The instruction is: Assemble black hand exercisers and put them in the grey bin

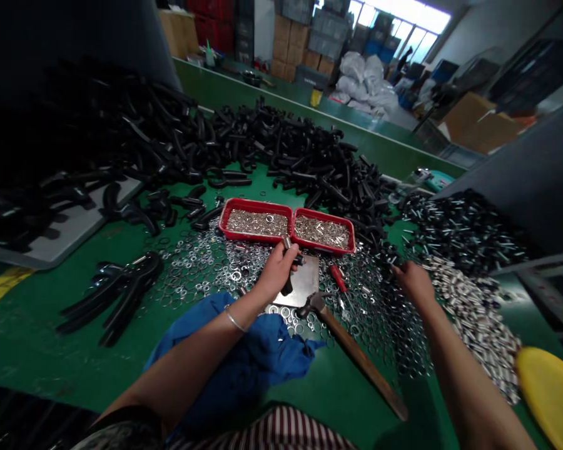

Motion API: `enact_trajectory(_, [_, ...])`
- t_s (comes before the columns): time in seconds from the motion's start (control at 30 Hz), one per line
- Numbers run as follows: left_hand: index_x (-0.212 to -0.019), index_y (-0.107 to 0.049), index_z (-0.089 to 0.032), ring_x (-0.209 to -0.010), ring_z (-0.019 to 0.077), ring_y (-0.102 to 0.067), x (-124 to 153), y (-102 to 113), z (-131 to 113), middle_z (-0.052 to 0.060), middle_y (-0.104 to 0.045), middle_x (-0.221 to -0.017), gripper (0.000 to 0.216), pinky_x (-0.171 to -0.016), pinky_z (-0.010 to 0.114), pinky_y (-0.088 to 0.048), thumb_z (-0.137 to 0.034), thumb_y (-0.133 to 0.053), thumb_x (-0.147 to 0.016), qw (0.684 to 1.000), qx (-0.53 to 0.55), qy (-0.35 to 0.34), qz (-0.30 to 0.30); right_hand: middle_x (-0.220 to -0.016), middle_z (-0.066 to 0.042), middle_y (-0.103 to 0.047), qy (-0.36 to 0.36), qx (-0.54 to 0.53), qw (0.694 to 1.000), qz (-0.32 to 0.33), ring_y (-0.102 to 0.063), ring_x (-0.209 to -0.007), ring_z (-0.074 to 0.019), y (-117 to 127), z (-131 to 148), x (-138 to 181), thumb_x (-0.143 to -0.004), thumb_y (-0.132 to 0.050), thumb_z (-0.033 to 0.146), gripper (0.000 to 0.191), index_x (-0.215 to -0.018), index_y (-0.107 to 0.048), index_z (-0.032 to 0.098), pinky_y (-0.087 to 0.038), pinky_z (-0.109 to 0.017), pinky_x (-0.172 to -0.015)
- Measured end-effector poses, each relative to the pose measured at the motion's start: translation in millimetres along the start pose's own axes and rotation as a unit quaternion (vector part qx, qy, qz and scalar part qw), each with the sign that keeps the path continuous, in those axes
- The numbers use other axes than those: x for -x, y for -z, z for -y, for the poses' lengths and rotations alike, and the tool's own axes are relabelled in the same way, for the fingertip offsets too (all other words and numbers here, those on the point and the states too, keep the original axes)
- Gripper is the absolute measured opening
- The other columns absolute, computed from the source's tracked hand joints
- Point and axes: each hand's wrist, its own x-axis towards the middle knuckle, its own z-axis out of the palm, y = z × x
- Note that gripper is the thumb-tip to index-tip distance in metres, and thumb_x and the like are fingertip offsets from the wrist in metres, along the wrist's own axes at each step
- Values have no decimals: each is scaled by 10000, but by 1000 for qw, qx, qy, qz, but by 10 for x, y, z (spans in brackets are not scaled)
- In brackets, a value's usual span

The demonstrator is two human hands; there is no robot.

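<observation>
My left hand is closed around a black handle-like part, with a coiled metal piece showing at its top. This hand is over a square metal plate. Off to the right, my right hand has its thumb and fingers pinched together at the edge of the loose small parts; what lies between the fingertips is too small to name. A hammer with a wooden handle rests with its head by the plate. Beside the plate lies a red-handled tool.
Two red trays hold small metal pieces. Metal rings are scattered around. Black parts are heaped behind, black pieces with metal pins and metal sleeves at right. A blue cloth and yellow lid-like object lie nearer.
</observation>
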Motion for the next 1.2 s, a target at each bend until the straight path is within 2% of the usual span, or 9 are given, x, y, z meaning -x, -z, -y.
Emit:
enact_trajectory(0.13, [-958, -552, -168, -694, 98, -591, -30, -6, 58, 35, -630, -878, 306, -592, 197, -461, -472, -560, -919, 998, 54, 26, 3, -1049, -171, -690, 125, -218, 964, -86, -649, -977, -317, 107, 370, 432, -843, -626, 396, 358, -1117, -626, 166, -480, -502, -894])
enact_trajectory(0.23, [-956, -558, -164, -684, 89, -585, -18, -28, 94, 35, -626, -890, 323, -589, 190, -460, -483, -574, -910, 997, 63, 39, 12, -980, -76, -713, 180, -520, 830, 88, -688, -860, -238, 137, 929, 1022, -854, -656, 427, 344, -1128, -588, 232, -543, -459, -857])
enact_trajectory(0.33, [-965, -568, -172, -656, 83, -574, 25, -49, 88, 20, -626, -882, 331, -604, 197, -471, -499, -569, -912, 997, 55, 40, 25, -1003, -51, -710, 188, -637, 734, 139, -703, -828, -200, 102, 1436, 1498, -856, -691, 387, 298, -1083, -560, 245, -567, -410, -839])
enact_trajectory(0.4, [-981, -570, -183, -652, 89, -576, 50, -52, 73, 9, -627, -859, 327, -621, 207, -482, -504, -558, -919, 997, 58, 35, 40, -1007, -51, -706, 192, -630, 743, 118, -703, -836, -199, 53, 1611, 1649, -865, -688, 384, 285, -1075, -558, 242, -566, -395, -836])
enact_trajectory(0.63, [-950, -572, -196, -607, 88, -549, 52, -37, 42, -18, -590, -764, 305, -590, 197, -456, -499, -554, -922, 998, 36, 40, 32, -1033, -113, -676, 356, -326, 876, -12, -642, -969, -268, -22, 1476, 1609, -941, -572, 370, 235, -1109, -595, 207, -513, -454, -889])
enact_trajectory(0.83, [-942, -544, -179, -584, 85, -511, 113, -44, -62, -17, -542, -749, 294, -562, 207, -428, -472, -550, -924, 988, 16, 64, 138, -1066, -123, -667, 446, -308, 841, 0, -606, -1003, -269, 67, 1384, 1546, -952, -541, 360, 206, -1082, -605, 214, -488, -454, -911])
enact_trajectory(1.0, [-936, -542, -193, -700, 143, -540, 130, -47, -88, -1, -556, -787, 231, -675, 266, -438, -423, -512, -941, 978, -177, -50, 95, -667, -23, -617, 274, -418, 842, 200, -554, -580, -189, -10, 1458, 1599, -975, -400, 579, 410, -801, -553, 241, -468, -320, -564])
enact_trajectory(1.1, [-877, -534, -201, -736, 160, -531, 123, -13, -104, -3, -550, -765, 214, -732, 280, -429, -408, -537, -929, 956, -244, -140, 88, -694, -22, -628, 249, -443, 836, 209, -554, -594, -174, -49, 1471, 1657, -895, -530, 637, 416, -801, -568, 233, -440, -280, -524])
enact_trajectory(1.2, [-899, -552, -200, -727, 143, -533, 130, 36, -151, -10, -570, -783, 218, -739, 264, -432, -416, -546, -929, 954, -196, -172, 150, -534, 13, -553, 206, -501, 750, 381, -419, -397, -125, -37, 1463, 1685, -905, -366, 742, 567, -757, -555, 228, -353, -246, -392])
